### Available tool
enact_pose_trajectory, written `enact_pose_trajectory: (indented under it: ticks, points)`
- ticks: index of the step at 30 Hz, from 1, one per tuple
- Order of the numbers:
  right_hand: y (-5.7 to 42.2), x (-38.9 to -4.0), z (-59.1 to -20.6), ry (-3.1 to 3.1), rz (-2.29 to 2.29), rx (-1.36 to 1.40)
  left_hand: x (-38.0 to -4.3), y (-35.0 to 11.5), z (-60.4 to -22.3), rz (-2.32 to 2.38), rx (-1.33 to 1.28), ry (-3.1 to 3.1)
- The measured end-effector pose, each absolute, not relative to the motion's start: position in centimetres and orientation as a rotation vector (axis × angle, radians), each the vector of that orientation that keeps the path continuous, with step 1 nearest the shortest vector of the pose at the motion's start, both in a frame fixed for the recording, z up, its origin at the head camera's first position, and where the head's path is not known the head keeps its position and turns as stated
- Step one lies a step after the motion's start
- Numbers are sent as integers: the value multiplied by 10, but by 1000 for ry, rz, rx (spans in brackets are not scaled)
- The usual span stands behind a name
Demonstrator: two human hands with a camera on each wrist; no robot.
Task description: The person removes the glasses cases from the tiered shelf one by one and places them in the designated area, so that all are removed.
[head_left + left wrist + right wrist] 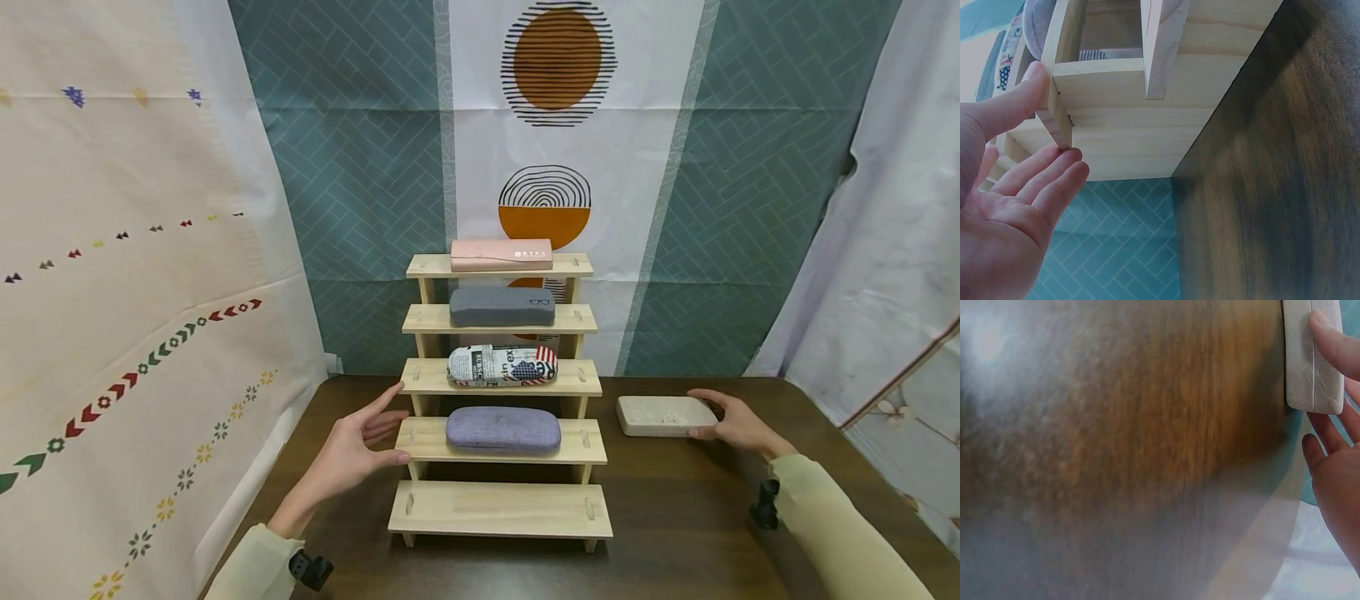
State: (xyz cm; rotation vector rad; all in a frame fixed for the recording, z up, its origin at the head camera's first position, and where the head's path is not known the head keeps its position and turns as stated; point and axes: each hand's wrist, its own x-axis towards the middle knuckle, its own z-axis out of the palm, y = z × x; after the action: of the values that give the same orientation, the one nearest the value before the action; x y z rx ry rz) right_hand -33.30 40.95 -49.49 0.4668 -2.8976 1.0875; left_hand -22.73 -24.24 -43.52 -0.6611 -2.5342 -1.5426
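Observation:
A five-tier wooden display rack (pixel 498 510) stands mid-table with glasses cases on its upper four tiers: pink (pixel 487 257) on top, then grey (pixel 498 310), newspaper-print (pixel 480 367) and lavender (pixel 502 430). Its lowest tier is bare. My left hand (pixel 347 454) holds the left end of the lavender case's board, thumb at the front corner and fingertips at the back; the left wrist view shows this from below. Right of the rack, my right hand (pixel 738 427) grips the right end of an off-white glasses case (pixel 654 415), thumb in front, fingers behind. That case lies flat on the table.
The dark wooden table (pixel 675 525) has a rounded far right corner. A patterned green and white cloth (pixel 360 167) hangs behind the rack. Pale cloths hang at the left (pixel 127 250) and right (pixel 877 250) sides.

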Motion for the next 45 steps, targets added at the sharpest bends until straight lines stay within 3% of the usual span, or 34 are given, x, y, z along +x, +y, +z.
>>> enact_pose_trajectory:
  ticks: [28,45]
  points:
    - [411,-327,-478,-2854,1150,469,-229,-241,-439,-1572,-670,-2513]
    - [339,-269,-414,-2660,966,619,-228,-243,-437,-1552,-670,-2515]
